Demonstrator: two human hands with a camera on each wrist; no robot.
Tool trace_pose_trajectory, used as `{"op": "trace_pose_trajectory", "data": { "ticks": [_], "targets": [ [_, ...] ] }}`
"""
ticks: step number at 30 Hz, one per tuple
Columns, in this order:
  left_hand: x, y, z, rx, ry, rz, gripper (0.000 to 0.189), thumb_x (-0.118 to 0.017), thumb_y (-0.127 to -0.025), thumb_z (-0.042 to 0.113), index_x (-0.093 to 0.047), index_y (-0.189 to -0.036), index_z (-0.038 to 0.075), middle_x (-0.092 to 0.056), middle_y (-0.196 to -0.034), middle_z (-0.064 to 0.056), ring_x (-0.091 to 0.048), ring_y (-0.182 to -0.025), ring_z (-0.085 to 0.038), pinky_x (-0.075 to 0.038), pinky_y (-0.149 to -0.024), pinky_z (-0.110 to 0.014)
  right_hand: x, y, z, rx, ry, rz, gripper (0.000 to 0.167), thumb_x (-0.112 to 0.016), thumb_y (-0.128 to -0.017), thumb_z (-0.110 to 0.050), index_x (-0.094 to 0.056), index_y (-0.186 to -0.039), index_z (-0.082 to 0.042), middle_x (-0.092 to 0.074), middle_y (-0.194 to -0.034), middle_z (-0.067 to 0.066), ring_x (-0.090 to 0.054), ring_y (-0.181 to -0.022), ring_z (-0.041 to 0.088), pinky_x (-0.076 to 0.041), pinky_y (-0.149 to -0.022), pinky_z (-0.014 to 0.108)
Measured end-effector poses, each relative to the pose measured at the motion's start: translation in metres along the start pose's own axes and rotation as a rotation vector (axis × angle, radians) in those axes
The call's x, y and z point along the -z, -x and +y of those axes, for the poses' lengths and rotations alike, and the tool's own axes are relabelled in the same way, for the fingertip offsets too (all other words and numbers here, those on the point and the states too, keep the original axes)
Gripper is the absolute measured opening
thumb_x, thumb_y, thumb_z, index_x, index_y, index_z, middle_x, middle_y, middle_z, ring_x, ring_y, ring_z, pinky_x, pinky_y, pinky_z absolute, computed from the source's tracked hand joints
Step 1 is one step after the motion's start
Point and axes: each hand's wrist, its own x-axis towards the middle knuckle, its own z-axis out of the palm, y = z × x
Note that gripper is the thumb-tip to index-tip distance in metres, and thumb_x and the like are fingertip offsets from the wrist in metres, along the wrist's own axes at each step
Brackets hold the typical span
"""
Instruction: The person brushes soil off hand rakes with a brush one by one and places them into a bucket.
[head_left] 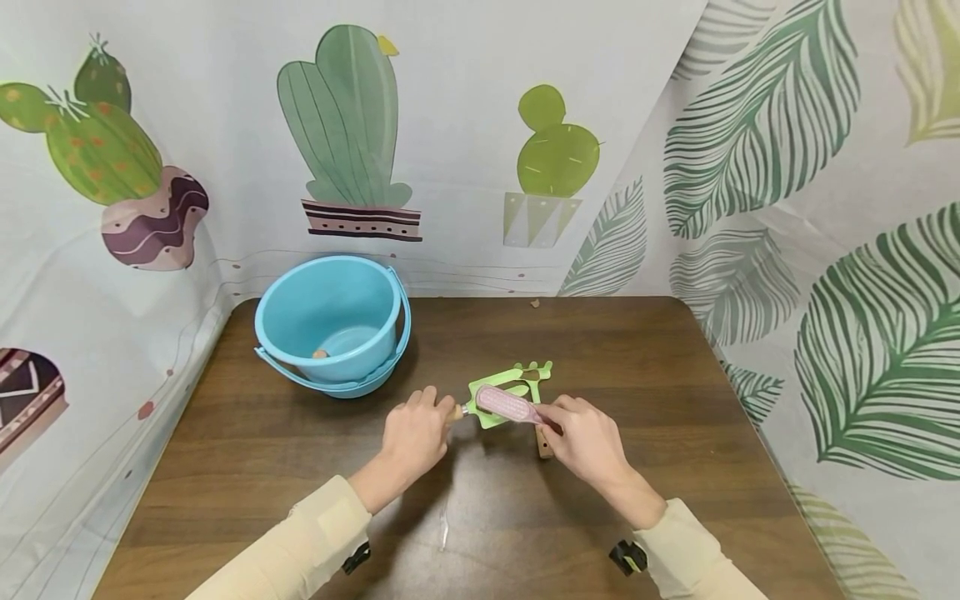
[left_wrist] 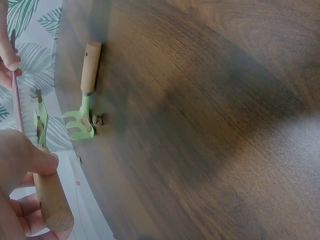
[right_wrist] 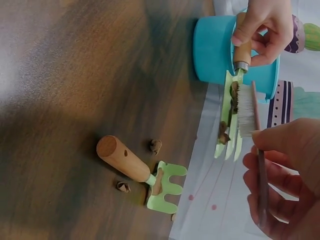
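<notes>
My left hand (head_left: 416, 429) grips the wooden handle of a small green garden fork (right_wrist: 224, 107), holding it above the table. Brown crumbly bits (right_wrist: 223, 134) cling to its tines. In my right hand (head_left: 588, 437) is a pink brush (head_left: 504, 403), pinched by its handle. The brush's white bristles (right_wrist: 246, 112) face the fork and touch or nearly touch it, close to the brown bits. Below them a green hand rake (right_wrist: 122, 157) with a wooden handle lies on the table, with brown material on its head.
A light blue bucket (head_left: 326, 292) stands at the back left of the wooden table (head_left: 615, 358), its handle lowered and a small orange-brown thing (head_left: 320, 354) inside. Brown crumbs (right_wrist: 156, 146) lie around the rake. A patterned cloth (head_left: 465, 150) hangs behind the table.
</notes>
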Motion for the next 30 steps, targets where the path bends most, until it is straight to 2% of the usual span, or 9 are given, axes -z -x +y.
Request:
{"op": "trace_pose_trajectory", "data": {
  "ticks": [9,19,30],
  "targets": [
    [0.0005,-0.0003,0.0003,0.000,0.002,0.006,0.025,-0.076,-0.061,0.020,-0.059,-0.078,0.014,-0.049,-0.069,-0.003,-0.050,-0.058,-0.019,-0.037,-0.039,-0.028,-0.0031,-0.0039,0.0010,-0.057,-0.004,0.071,0.024,-0.077,-0.068,-0.014,-0.073,-0.092,-0.017,-0.062,-0.075,-0.007,-0.050,-0.061,0.010,-0.041,-0.047,0.027],
    [-0.0005,-0.0022,0.0038,-0.002,0.005,0.011,0.023,-0.074,-0.062,0.019,-0.057,-0.076,0.014,-0.047,-0.068,-0.002,-0.050,-0.059,-0.019,-0.036,-0.040,-0.029,-0.0067,-0.0086,-0.0059,-0.035,0.005,0.036,0.022,-0.075,-0.067,-0.013,-0.073,-0.089,-0.017,-0.059,-0.072,-0.007,-0.048,-0.059,0.010,-0.040,-0.047,0.026],
    [-0.0012,-0.0016,0.0001,0.002,-0.010,0.015,0.023,-0.074,-0.062,0.019,-0.057,-0.077,0.014,-0.048,-0.069,-0.003,-0.050,-0.059,-0.019,-0.036,-0.040,-0.028,-0.0041,-0.0082,-0.0064,-0.034,0.010,-0.020,0.020,-0.076,-0.068,-0.015,-0.073,-0.087,-0.018,-0.058,-0.071,-0.009,-0.049,-0.059,0.010,-0.041,-0.046,0.028]
  ]
}}
